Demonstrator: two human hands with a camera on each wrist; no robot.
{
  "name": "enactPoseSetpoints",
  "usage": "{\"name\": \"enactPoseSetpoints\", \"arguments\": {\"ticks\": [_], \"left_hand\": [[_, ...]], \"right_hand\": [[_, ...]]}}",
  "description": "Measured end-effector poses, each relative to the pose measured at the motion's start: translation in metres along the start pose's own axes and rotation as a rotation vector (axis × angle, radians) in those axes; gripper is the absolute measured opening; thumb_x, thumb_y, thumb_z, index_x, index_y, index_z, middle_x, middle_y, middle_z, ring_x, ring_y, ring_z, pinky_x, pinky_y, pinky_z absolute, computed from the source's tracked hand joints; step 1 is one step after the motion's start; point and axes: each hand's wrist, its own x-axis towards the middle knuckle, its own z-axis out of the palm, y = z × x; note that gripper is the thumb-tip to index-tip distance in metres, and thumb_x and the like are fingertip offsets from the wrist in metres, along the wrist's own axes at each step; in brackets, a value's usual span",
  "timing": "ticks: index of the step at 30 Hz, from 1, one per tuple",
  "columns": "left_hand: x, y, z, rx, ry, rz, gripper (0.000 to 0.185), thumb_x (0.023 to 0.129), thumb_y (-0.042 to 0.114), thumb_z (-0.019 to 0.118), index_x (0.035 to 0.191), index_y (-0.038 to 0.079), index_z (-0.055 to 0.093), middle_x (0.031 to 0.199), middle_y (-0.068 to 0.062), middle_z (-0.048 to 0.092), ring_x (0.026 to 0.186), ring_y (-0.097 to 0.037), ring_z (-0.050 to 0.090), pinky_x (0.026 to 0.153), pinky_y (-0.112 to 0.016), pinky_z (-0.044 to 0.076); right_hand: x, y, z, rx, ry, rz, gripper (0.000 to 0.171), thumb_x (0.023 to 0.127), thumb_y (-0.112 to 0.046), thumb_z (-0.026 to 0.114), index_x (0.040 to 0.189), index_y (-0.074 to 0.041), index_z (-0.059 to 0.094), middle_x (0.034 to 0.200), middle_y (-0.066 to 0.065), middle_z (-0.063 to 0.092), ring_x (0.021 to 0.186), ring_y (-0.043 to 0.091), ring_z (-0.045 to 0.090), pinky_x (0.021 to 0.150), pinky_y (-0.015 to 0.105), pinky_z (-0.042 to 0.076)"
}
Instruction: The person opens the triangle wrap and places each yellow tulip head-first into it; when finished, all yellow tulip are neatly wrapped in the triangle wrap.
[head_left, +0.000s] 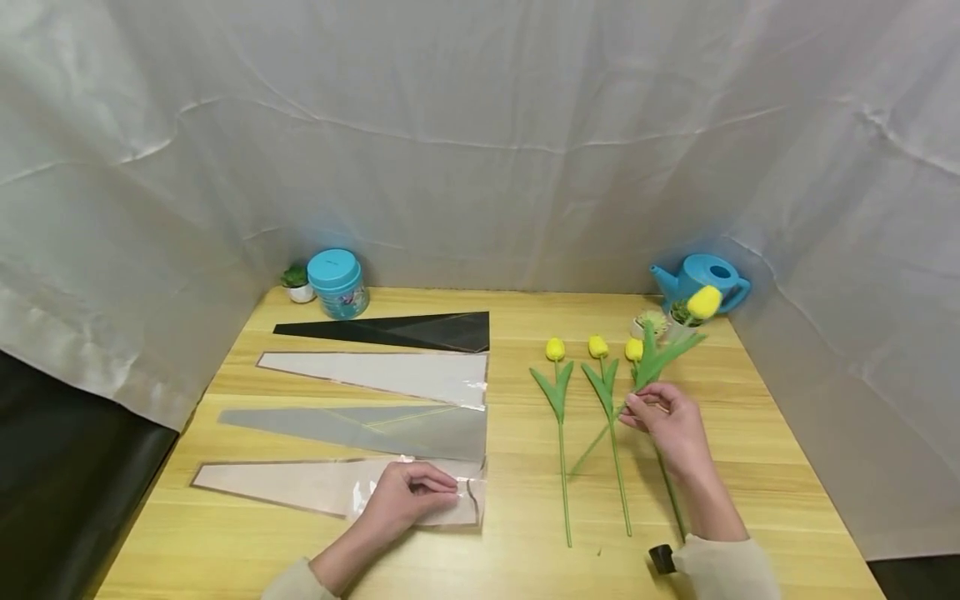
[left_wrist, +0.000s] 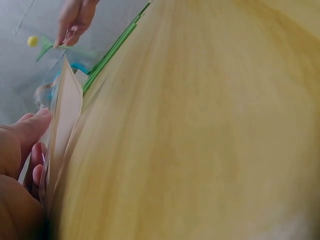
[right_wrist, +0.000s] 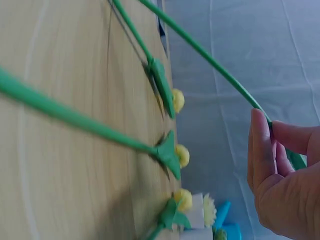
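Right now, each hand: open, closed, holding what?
Left hand: closed, pinching the nearest pale pink flower sleeve.
Right hand: closed, pinching a yellow tulip by its stem.

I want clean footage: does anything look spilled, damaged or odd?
Nothing looks spilled or damaged. A tiny dark speck stands out against the pale table near the ends of two tulip stems; I can't tell what it is.

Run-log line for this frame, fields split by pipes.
left hand pinches front sleeve | right hand holds raised tulip | lying on table: three tulips, three more sleeves
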Motion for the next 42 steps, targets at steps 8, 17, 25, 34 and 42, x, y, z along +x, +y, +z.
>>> {"name": "enactPoseSetpoints", "arguments": {"ticks": [8, 17, 25, 34, 42], "left_hand": [[0.0, -0.002, 0.0, -0.005, 0.03, 0.009, 0.022, 0.078, 0.009, 0.089, 0.097, 0.003, 0.08, 0.095, -0.014, 0.079, 0.079, -0.008, 0.073, 0.072, -0.021, 0.058], [0.002, 0.002, -0.002, -0.029, 0.044, -0.009, 0.022, 0.079, 0.007, 0.088, 0.097, 0.0, 0.079, 0.095, -0.016, 0.079, 0.079, -0.008, 0.073, 0.073, -0.02, 0.058], [0.003, 0.004, -0.001, -0.032, 0.043, -0.011, 0.022, 0.079, 0.008, 0.088, 0.098, 0.0, 0.079, 0.097, -0.015, 0.079, 0.08, -0.009, 0.073, 0.074, -0.02, 0.057], [0.003, 0.002, -0.002, -0.052, 0.041, -0.017, 0.023, 0.08, 0.008, 0.088, 0.099, -0.002, 0.078, 0.098, -0.016, 0.079, 0.081, -0.01, 0.076, 0.076, -0.021, 0.059], [0.002, 0.003, -0.002, -0.036, 0.049, -0.024, 0.023, 0.08, 0.009, 0.088, 0.099, -0.001, 0.078, 0.099, -0.015, 0.08, 0.082, -0.01, 0.075, 0.075, -0.021, 0.058]], "right_hand": [[-0.012, -0.001, 0.022, 0.034, -0.041, 0.015, 0.029, 0.104, -0.01, 0.062, 0.12, 0.012, 0.051, 0.1, 0.005, 0.066, 0.091, 0.011, 0.074, 0.089, 0.03, 0.061], [-0.027, 0.001, 0.046, 0.119, -0.065, -0.032, 0.026, 0.103, -0.007, 0.063, 0.116, 0.012, 0.052, 0.099, 0.01, 0.07, 0.091, 0.014, 0.073, 0.088, 0.032, 0.062], [-0.038, 0.006, 0.064, 0.124, -0.086, -0.027, 0.03, 0.102, -0.01, 0.066, 0.119, 0.012, 0.054, 0.103, 0.015, 0.071, 0.096, 0.024, 0.075, 0.09, 0.038, 0.062], [-0.052, 0.012, 0.086, 0.134, -0.131, 0.004, 0.03, 0.1, -0.006, 0.067, 0.119, 0.014, 0.054, 0.107, 0.022, 0.068, 0.098, 0.031, 0.075, 0.089, 0.035, 0.062], [-0.055, 0.022, 0.105, 0.142, -0.147, 0.045, 0.022, 0.098, 0.002, 0.066, 0.116, 0.013, 0.059, 0.104, 0.023, 0.072, 0.097, 0.034, 0.075, 0.087, 0.034, 0.063]]}}
